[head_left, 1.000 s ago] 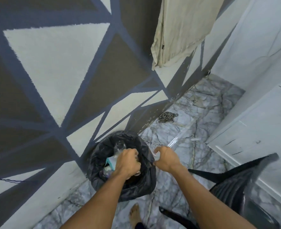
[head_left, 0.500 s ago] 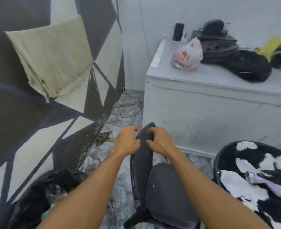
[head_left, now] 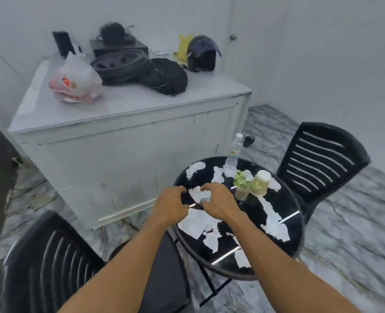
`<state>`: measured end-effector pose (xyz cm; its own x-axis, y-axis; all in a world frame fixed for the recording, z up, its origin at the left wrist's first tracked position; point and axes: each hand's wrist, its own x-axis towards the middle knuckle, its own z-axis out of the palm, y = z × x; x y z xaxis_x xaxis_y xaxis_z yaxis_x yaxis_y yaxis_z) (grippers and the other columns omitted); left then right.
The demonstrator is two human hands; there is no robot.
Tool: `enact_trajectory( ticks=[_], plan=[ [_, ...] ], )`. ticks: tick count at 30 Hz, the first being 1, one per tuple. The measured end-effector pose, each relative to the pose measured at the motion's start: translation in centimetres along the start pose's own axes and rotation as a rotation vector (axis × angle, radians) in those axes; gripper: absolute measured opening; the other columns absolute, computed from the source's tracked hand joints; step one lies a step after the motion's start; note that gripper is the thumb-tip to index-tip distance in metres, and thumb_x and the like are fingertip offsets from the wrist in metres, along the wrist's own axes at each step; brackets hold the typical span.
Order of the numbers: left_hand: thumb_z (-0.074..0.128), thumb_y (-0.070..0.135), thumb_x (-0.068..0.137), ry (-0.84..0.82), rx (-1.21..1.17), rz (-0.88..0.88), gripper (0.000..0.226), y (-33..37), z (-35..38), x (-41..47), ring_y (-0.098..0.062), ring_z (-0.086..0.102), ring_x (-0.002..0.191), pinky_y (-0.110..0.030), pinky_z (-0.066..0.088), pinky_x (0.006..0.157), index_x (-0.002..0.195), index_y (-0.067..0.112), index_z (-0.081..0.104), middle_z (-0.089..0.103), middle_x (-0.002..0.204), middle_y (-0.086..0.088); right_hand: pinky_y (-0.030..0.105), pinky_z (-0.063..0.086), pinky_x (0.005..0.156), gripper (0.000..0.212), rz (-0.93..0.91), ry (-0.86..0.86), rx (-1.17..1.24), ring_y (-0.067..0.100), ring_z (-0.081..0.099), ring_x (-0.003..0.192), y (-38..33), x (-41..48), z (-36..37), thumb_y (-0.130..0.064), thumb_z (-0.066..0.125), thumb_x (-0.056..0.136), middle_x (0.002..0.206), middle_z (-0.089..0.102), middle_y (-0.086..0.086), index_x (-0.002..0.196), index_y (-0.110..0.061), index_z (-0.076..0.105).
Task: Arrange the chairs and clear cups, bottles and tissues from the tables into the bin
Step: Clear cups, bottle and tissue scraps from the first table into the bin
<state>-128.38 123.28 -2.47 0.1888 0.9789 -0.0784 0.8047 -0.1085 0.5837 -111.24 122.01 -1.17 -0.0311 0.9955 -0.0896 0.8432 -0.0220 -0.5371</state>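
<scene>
White walls and a marbled grey floor frame a round black glass desk with a chair on each side: one black slatted chair beyond its far right edge, another at the near left, its seat tucked partly under the rim. Torn white tissues lie scattered over most of the desk top. Near the far edge stands a clear plastic bottle, upright; just in front of it stand a small green plant and, touching or just beside it, a lidded paper cup. Both hands hover together over the near left part of the desk. The left hand and right hand have their fingers curled inward toward each other around a small tissue scrap; blur hides whether either one actually pinches it. Behind stands a white cabinet carrying a plastic bag, a black backpack and a dark helmet.
</scene>
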Motion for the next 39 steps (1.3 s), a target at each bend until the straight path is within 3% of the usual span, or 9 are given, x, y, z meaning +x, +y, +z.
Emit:
enact_trajectory(
  ticks=[8,12,16,19,23,27,30,35,39],
  plan=[
    [0.071,0.022,0.078,-0.140,0.031,0.217,0.041,7.5,6.3,8.2,-0.022,0.058,0.109,-0.034,0.050,0.088,0.119,0.016,0.064,0.065,0.119,-0.001,0.035,0.050,0.086,0.038,0.263,0.171,0.046,0.027,0.060,0.107,10.1,1.3,-5.5,-0.019,0.062,0.081,0.116,0.065,0.004,0.119,-0.020,0.064],
    [0.071,0.022,0.081,-0.180,0.040,0.226,0.050,10.0,8.3,12.3,-0.021,0.054,0.119,-0.031,0.044,0.091,0.129,0.017,0.059,0.061,0.128,-0.001,0.036,0.051,0.086,0.041,0.310,0.181,0.035,0.026,0.059,0.107,14.2,3.9,-7.6,-0.018,0.063,0.079,0.118,0.064,0.003,0.120,-0.021,0.063],
    [0.068,0.020,0.080,-0.169,0.036,0.198,0.051,12.2,10.7,17.2,-0.020,0.056,0.114,-0.026,0.040,0.085,0.130,0.018,0.059,0.063,0.122,0.000,0.035,0.047,0.093,0.042,0.331,0.180,0.068,0.021,0.054,0.120,18.5,8.4,-9.3,-0.018,0.061,0.082,0.128,0.059,0.000,0.125,-0.022,0.060],
    [0.066,0.020,0.078,-0.179,0.013,0.128,0.057,13.7,12.6,20.4,-0.020,0.052,0.120,-0.030,0.043,0.091,0.134,0.021,0.055,0.062,0.124,0.002,0.033,0.041,0.098,0.047,0.300,0.124,0.060,0.020,0.049,0.124,21.6,11.5,-10.1,-0.016,0.062,0.083,0.133,0.055,-0.001,0.129,-0.023,0.057],
    [0.067,0.022,0.074,-0.074,-0.032,0.063,0.057,16.0,14.2,25.2,-0.024,0.057,0.112,-0.040,0.051,0.087,0.129,0.026,0.052,0.064,0.117,0.002,0.033,0.039,0.104,0.061,0.293,0.013,0.016,0.020,0.043,0.130,25.5,14.8,-10.6,-0.021,0.066,0.079,0.140,0.048,-0.002,0.137,-0.023,0.049],
    [0.080,0.022,0.073,0.082,-0.073,-0.009,0.083,17.8,14.5,30.5,-0.029,0.049,0.124,-0.039,0.045,0.094,0.143,0.022,0.036,0.054,0.134,-0.004,0.037,0.041,0.104,0.079,0.272,-0.128,-0.073,0.022,0.041,0.132,28.0,17.2,-10.2,-0.028,0.071,0.075,0.145,0.042,-0.002,0.147,-0.025,0.038],
    [0.086,0.025,0.067,0.099,-0.166,-0.124,0.096,18.2,15.4,34.2,-0.030,0.047,0.125,-0.043,0.046,0.101,0.146,0.022,0.031,0.052,0.135,-0.007,0.038,0.044,0.102,0.076,0.270,-0.213,-0.081,0.023,0.045,0.128,29.3,18.4,-9.4,-0.029,0.070,0.076,0.141,0.045,-0.001,0.145,-0.025,0.039],
    [0.083,0.019,0.071,0.108,-0.247,-0.153,0.054,17.9,17.8,36.4,-0.025,0.062,0.098,-0.045,0.055,0.088,0.118,0.019,0.057,0.066,0.106,-0.003,0.036,0.046,0.095,0.058,0.268,-0.220,-0.035,0.022,0.054,0.116,30.8,19.1,-9.0,-0.028,0.068,0.078,0.125,0.056,-0.002,0.133,-0.026,0.051],
    [0.081,0.022,0.073,0.197,-0.317,-0.144,0.043,17.9,16.5,35.0,-0.018,0.063,0.090,-0.039,0.056,0.081,0.110,0.024,0.061,0.067,0.098,0.004,0.038,0.048,0.088,0.055,0.295,-0.074,0.021,0.024,0.057,0.111,30.6,20.3,-12.1,-0.025,0.072,0.072,0.119,0.060,-0.002,0.124,-0.028,0.058]
  ],
)
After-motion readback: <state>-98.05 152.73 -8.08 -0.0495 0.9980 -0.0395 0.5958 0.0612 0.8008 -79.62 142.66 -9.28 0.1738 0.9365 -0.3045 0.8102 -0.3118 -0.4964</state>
